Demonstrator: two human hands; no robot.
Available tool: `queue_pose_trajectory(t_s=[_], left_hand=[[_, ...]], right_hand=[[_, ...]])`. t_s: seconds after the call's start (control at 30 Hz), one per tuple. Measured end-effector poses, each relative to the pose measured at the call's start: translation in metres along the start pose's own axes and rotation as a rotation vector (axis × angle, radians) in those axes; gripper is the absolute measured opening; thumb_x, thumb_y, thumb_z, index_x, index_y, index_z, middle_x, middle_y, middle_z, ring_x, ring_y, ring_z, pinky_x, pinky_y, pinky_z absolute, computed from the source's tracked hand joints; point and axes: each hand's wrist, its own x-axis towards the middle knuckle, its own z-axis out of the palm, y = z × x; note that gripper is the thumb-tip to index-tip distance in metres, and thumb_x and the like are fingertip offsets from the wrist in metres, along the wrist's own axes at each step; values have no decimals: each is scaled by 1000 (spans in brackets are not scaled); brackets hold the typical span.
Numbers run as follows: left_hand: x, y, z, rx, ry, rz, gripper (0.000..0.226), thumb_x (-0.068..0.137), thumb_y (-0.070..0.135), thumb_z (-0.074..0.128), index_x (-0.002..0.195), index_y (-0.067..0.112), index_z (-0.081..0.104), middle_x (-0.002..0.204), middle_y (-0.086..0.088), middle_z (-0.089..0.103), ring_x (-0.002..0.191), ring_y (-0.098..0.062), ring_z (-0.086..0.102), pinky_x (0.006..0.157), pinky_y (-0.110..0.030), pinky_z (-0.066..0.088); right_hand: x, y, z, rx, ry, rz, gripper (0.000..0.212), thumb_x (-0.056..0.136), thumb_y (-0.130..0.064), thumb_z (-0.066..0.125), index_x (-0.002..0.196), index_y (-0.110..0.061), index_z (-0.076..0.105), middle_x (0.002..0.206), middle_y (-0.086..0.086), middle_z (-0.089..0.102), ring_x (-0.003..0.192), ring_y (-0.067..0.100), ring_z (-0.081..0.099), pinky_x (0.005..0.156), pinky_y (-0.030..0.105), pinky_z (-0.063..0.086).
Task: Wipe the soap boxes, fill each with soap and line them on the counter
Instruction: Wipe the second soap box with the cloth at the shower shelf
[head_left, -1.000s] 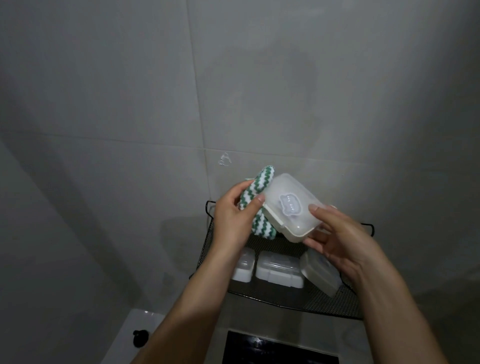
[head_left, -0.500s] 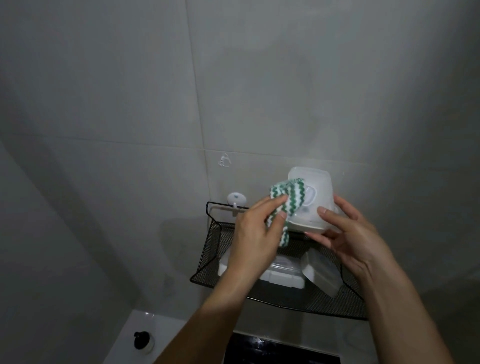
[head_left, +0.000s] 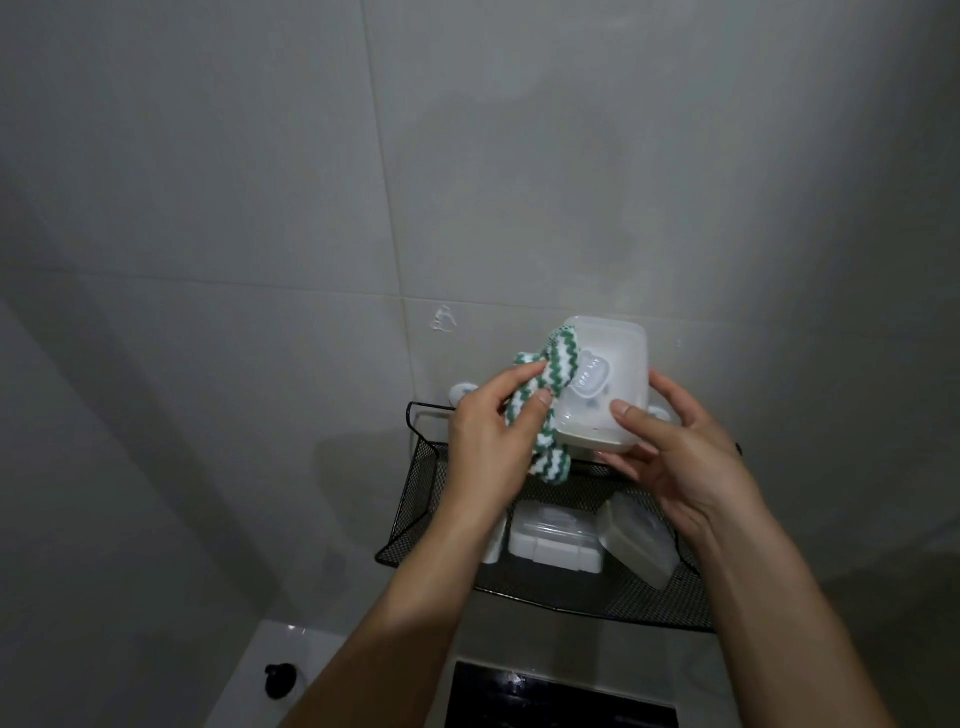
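1. The wiping step is judged to be under way: one translucent soap box (head_left: 602, 387), its lid closed, is held up in front of the tiled wall (head_left: 260, 208), above the black mesh shelf (head_left: 415, 519).
2. The box is gripped by the right hand (head_left: 675, 457), thumb on the lid and fingers curled beneath the base.
3. A green-and-white striped cloth (head_left: 540, 410) is pinched in the left hand (head_left: 488, 447) and pressed against the left side of the held box.
4. Three more soap boxes are seen lying in the mesh shelf: a middle box (head_left: 556, 543), a tilted box (head_left: 639, 545) to its right, and a left box (head_left: 493, 545) mostly hidden behind the left forearm. Whether these have been wiped cannot be told.
5. No soap is seen, so filling is judged not yet begun.
6. Nothing is lined up on the pale worktop (head_left: 291, 660) below; only a small black knob (head_left: 280, 680) stands there, beside a dark glossy panel (head_left: 561, 701). Most of the task is therefore judged to remain.
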Motion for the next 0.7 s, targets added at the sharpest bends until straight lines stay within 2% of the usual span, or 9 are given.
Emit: queue_pose_trajectory(t_s=[0.1, 0.2, 0.3, 0.37, 0.4, 0.5, 0.53, 0.63, 0.7], left_hand=[[-19, -7, 12, -51, 31, -30, 33, 94, 20, 64, 124, 32, 67, 115, 15, 70, 102, -6, 68, 87, -37, 59], [-32, -10, 21, -77, 75, -30, 35, 95, 20, 64, 129, 30, 64, 116, 20, 68, 104, 0, 66, 87, -27, 57], [-26, -10, 21, -131, 85, -65, 36, 93, 22, 68, 129, 26, 65, 118, 14, 69, 106, -3, 67, 92, -34, 57], [-19, -11, 16, -155, 74, -92, 36, 90, 23, 72, 125, 26, 66, 116, 10, 71, 104, -7, 68, 90, -37, 58], [-15, -11, 13, -165, 70, -102, 36, 88, 23, 74, 123, 25, 68, 114, 8, 72, 103, -9, 69, 89, -37, 58], [-1, -11, -1, -193, 8, -132, 35, 82, 18, 79, 115, 31, 72, 109, 7, 74, 98, -10, 71, 80, -27, 58], [3, -12, -8, -177, -38, -130, 35, 81, 17, 79, 111, 35, 74, 108, 8, 75, 96, -9, 72, 77, -24, 57], [13, -12, -27, -103, -203, -96, 35, 78, 23, 80, 109, 39, 74, 109, 12, 74, 97, -8, 71, 77, -24, 58], [18, -10, -36, -63, -287, -77, 38, 74, 26, 80, 109, 40, 74, 111, 15, 73, 99, -7, 70, 80, -24, 57]], right_hand=[[-1, 3, 2, 43, 61, -30, 71, 82, 4, 71, 143, -25, 49, 123, 23, 63, 96, 35, 72, 62, 34, 61], [-3, 6, 4, 35, 68, -57, 79, 84, 6, 69, 150, -25, 39, 116, 20, 67, 92, 30, 73, 63, 33, 62], [-4, 8, 6, -39, 24, -62, 81, 83, 8, 68, 151, -23, 37, 108, 14, 73, 93, 29, 73, 71, 36, 63], [-5, 5, 6, -56, 14, -51, 71, 85, 2, 69, 146, -21, 44, 106, 15, 74, 93, 29, 74, 73, 36, 61], [-5, 4, 6, -40, 17, -45, 60, 86, -2, 69, 141, -19, 50, 106, 15, 74, 88, 25, 75, 68, 34, 61], [-2, -3, 0, 21, 28, 15, 23, 89, -12, 69, 110, -12, 61, 103, 14, 72, 72, 15, 75, 56, 26, 58], [-1, -6, -3, 17, 24, 49, 20, 88, -16, 70, 103, -12, 59, 102, 14, 72, 74, 18, 75, 57, 28, 59], [1, -14, -18, -77, -54, 131, 42, 72, -27, 77, 106, -11, 58, 100, 17, 76, 85, 31, 76, 65, 40, 62], [0, -19, -26, -131, -134, 161, 45, 64, -29, 80, 102, -13, 63, 99, 17, 76, 87, 34, 75, 65, 43, 62]])
